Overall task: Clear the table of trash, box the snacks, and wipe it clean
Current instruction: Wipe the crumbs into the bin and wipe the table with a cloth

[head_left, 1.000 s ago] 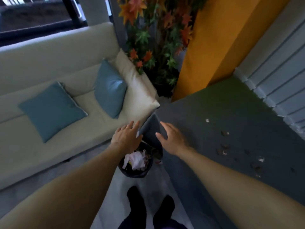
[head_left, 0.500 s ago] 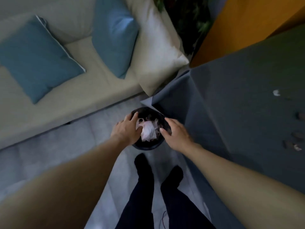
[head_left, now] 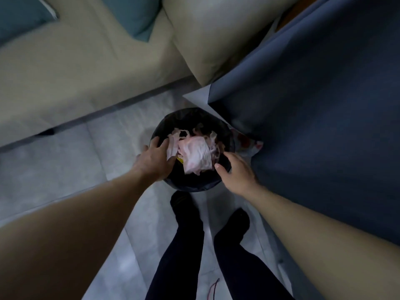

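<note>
A black-lined trash bin [head_left: 195, 182] stands on the grey floor beside the blue tablecloth [head_left: 324, 105], crumpled pinkish tissue [head_left: 198, 155] heaped inside. Its rim is grasped by the left hand [head_left: 154, 160] and the right hand [head_left: 237, 171], fingers curled over opposite sides. No writing is legible.
</note>
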The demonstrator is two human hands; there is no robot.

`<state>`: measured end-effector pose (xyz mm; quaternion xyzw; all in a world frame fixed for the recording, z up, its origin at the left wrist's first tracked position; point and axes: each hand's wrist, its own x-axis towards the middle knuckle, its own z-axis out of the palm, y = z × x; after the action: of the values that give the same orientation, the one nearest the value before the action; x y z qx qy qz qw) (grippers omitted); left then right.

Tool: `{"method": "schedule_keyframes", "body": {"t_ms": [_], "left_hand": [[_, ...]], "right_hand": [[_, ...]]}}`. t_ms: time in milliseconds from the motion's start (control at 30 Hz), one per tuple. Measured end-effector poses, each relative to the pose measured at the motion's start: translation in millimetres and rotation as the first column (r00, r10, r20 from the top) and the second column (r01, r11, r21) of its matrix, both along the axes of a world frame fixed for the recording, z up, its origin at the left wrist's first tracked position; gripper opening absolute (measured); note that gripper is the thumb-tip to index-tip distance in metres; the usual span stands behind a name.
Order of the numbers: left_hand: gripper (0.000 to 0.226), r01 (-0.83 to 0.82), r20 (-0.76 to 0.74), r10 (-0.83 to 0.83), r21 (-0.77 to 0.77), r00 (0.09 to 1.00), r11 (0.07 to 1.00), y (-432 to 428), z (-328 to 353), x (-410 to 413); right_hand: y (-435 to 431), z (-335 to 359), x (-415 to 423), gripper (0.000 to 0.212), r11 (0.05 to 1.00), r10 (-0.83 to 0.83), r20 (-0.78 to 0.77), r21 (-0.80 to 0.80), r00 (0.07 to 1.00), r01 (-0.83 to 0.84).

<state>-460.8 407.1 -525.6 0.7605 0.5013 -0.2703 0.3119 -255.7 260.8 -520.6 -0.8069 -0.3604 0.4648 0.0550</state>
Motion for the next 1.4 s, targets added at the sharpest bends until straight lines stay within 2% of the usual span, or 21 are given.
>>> {"method": "schedule_keyframes", "body": {"t_ms": [167,367,533,633,833,1000,1067,1233,1400], "left_hand": [[0.080,-0.083,0.060,0.087,-0.058,0.994,0.995,0.4,-41.1,-5.6],[0.081,-0.142,0.115,0.142,-0.014,0.983,0.990,5.8,-45.2,-4.1],[0.079,-0.232,0.121,0.229,0.010,0.966,0.973,4.1,-37.1,-11.6],[0.063,-0.254,0.154,0.245,0.039,0.957,0.966,-3.9,-22.2,-21.6],[0.038,-0.320,0.103,0.304,0.221,0.947,0.921,-31.6,37.4,-39.0],[0.031,-0.337,0.134,0.309,0.319,0.941,0.886,-59.3,102.3,-52.8],[0.036,-0.339,0.182,0.291,0.347,0.939,0.874,-68.8,131.6,-55.8],[0.068,-0.488,0.323,0.398,0.279,0.859,0.827,-92.7,214.3,-55.0],[0.075,-0.587,0.490,0.425,0.242,0.761,0.772,-120.7,292.5,-54.8]], "right_hand": [[3.6,-37.3,-2.0,0.063,0.999,-0.047,-0.033,-0.026,0.998,0.046],[13.8,-49.3,-1.3,0.068,0.992,-0.122,-0.058,-0.051,0.991,0.119],[9.0,-41.2,1.3,0.069,0.998,0.023,0.023,-0.052,0.999,-0.022],[-0.8,-27.3,-2.5,0.067,0.995,0.098,0.055,-0.024,0.994,-0.097],[-23.9,21.1,-15.2,0.068,0.978,0.201,0.080,0.037,0.976,-0.204],[-28.1,77.9,-18.1,0.065,0.963,0.238,0.126,0.101,0.963,-0.251],[-25.4,107.0,-13.3,0.064,0.953,0.257,0.166,0.117,0.952,-0.278],[-20.6,188.5,-2.5,0.064,0.932,0.300,0.203,0.146,0.932,-0.332],[-26.8,259.6,-5.0,0.066,0.923,0.322,0.238,0.137,0.916,-0.360]]}}
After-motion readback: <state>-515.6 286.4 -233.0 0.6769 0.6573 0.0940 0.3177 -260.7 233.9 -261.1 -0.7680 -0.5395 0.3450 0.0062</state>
